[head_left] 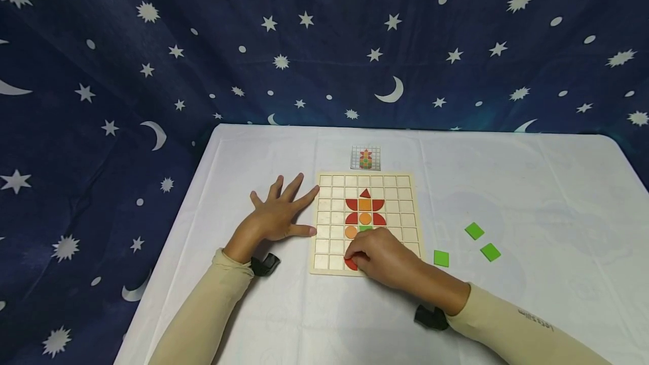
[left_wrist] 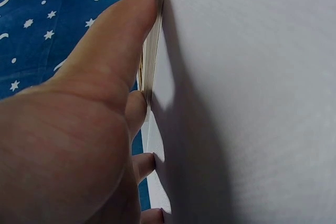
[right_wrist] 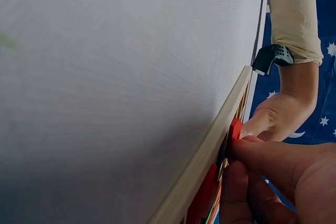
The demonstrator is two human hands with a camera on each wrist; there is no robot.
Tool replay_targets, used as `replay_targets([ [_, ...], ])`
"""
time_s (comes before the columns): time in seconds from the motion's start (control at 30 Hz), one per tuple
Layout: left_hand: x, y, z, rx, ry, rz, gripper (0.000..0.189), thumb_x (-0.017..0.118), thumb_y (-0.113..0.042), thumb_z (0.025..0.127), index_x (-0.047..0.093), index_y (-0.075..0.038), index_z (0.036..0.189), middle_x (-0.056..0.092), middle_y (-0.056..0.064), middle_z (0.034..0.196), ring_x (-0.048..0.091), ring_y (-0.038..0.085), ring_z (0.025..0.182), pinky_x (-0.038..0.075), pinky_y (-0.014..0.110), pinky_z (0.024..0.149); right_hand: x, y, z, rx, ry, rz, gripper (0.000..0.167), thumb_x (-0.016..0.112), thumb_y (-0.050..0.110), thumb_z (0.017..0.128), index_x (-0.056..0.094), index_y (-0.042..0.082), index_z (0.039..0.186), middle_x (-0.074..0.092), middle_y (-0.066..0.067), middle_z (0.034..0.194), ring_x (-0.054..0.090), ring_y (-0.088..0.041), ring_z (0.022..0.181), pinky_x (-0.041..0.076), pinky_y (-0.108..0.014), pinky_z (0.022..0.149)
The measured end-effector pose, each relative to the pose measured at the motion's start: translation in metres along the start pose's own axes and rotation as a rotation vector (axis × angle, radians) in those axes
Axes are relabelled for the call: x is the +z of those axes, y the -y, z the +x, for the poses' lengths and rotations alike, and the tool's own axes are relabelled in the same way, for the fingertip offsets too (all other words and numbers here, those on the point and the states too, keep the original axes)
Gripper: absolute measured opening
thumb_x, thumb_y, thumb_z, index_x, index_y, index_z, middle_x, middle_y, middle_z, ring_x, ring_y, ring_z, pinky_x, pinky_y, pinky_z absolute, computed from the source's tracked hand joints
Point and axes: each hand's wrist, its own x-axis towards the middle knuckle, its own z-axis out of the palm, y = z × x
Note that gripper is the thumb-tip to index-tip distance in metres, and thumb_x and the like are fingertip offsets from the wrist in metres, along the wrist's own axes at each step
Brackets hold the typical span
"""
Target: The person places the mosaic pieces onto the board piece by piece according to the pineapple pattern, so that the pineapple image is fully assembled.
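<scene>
A wooden grid board [head_left: 329, 246] lies on the table, with red, orange and green tiles forming a figure in its middle columns. My left hand [head_left: 276, 217] is spread flat at the board's left side, its thumb and index fingertip at the edge. Near the board's front edge, my right hand [head_left: 382, 255] pinches a red quarter-circle tile [head_left: 351, 264] between thumb and fingers. In the right wrist view this red tile [right_wrist: 235, 129] stands up slightly from the board at the thumb tip, and another red tile [right_wrist: 203, 195] lies closer. The right hand covers part of the figure.
Three loose green square tiles [head_left: 474, 231] lie on the table right of the board. A small pattern card [head_left: 365, 158] sits just beyond the board's far edge. The white-covered table [head_left: 263, 151] ends at a dark blue starry cloth [head_left: 324, 44] behind and to the left.
</scene>
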Motion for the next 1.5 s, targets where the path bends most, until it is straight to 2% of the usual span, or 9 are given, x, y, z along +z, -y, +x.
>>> replay_targets([
  [0.1,0.0,0.0,0.0,0.001,-0.002,-0.003,0.1,0.064,-0.077,0.082,0.015,-0.043,0.163,-0.002,0.005,0.174,-0.003,0.048,0.157,0.008,0.091,0.101,-0.003,-0.001,-0.002,0.017,-0.025,-0.005,0.022,0.074,-0.002,0.083,0.081,0.019,0.082,0.071,0.013,0.079,0.059,0.0,0.075,0.052,-0.021,0.072],
  [0.27,-0.001,-0.001,0.0,0.001,-0.003,0.001,0.1,0.064,-0.077,0.082,0.015,-0.043,0.163,-0.002,0.005,0.174,-0.002,0.049,0.157,0.009,0.091,0.101,-0.007,-0.004,-0.007,0.048,-0.066,-0.027,0.008,0.087,0.018,0.081,0.084,0.023,0.087,0.066,0.015,0.083,0.054,-0.002,0.083,0.048,-0.022,0.072],
  [0.33,-0.001,0.0,0.0,0.0,-0.001,0.005,0.101,0.064,-0.078,0.082,0.015,-0.043,0.163,-0.002,0.005,0.174,-0.002,0.049,0.157,0.009,0.091,0.101,-0.007,-0.004,-0.008,0.054,-0.061,-0.037,0.011,0.089,0.024,0.079,0.085,0.025,0.089,0.065,0.016,0.084,0.053,-0.002,0.084,0.051,-0.025,0.08],
  [0.5,0.0,0.0,0.0,-0.002,0.002,0.008,0.101,0.064,-0.078,0.082,0.014,-0.044,0.163,-0.003,0.005,0.174,-0.002,0.049,0.157,0.009,0.091,0.101,-0.004,-0.006,-0.01,0.077,-0.037,-0.022,0.013,0.091,0.025,0.077,0.085,0.025,0.09,0.064,0.018,0.084,0.052,-0.002,0.086,0.052,-0.023,0.077],
  [0.57,0.0,0.0,0.0,-0.001,0.0,0.006,0.101,0.064,-0.078,0.082,0.014,-0.044,0.163,-0.003,0.005,0.174,-0.002,0.049,0.157,0.009,0.091,0.101,-0.003,-0.006,-0.01,0.085,-0.035,-0.013,0.014,0.091,0.024,0.076,0.086,0.025,0.089,0.064,0.018,0.083,0.051,-0.003,0.086,0.047,-0.019,0.066],
  [0.87,-0.001,-0.002,-0.001,-0.001,-0.002,0.003,0.101,0.064,-0.078,0.081,0.015,-0.043,0.163,-0.003,0.005,0.174,-0.002,0.05,0.157,0.009,0.092,0.101,-0.006,-0.007,-0.012,0.092,-0.038,0.007,0.017,0.092,0.023,0.075,0.085,0.023,0.091,0.066,0.015,0.082,0.055,-0.003,0.081,0.046,-0.018,0.066],
  [1.1,-0.001,-0.002,-0.001,-0.003,0.004,-0.007,0.101,0.065,-0.078,0.081,0.014,-0.044,0.162,-0.004,0.004,0.174,-0.003,0.05,0.157,0.008,0.092,0.101,-0.037,-0.026,-0.028,0.14,-0.092,0.043,0.01,0.087,0.027,0.081,0.083,0.024,0.09,0.066,0.019,0.083,0.058,-0.002,0.078,0.047,-0.022,0.069],
  [1.3,-0.001,-0.002,-0.001,-0.003,0.005,-0.005,0.102,0.065,-0.077,0.081,0.013,-0.044,0.162,-0.004,0.004,0.174,-0.003,0.049,0.157,0.008,0.091,0.102,-0.073,-0.054,-0.058,0.222,-0.062,-0.037,0.011,0.088,0.035,0.079,0.078,0.035,0.084,0.064,0.026,0.08,0.055,0.002,0.073,0.045,-0.023,0.068],
  [1.5,-0.001,-0.002,-0.002,-0.004,0.0,-0.008,0.101,0.065,-0.077,0.081,0.014,-0.044,0.162,-0.004,0.004,0.174,-0.003,0.049,0.157,0.008,0.091,0.101,-0.09,-0.071,-0.088,0.269,-0.029,-0.137,0.025,0.091,0.046,0.071,0.076,0.031,0.083,0.064,0.021,0.079,0.053,-0.001,0.072,0.043,-0.022,0.066],
])
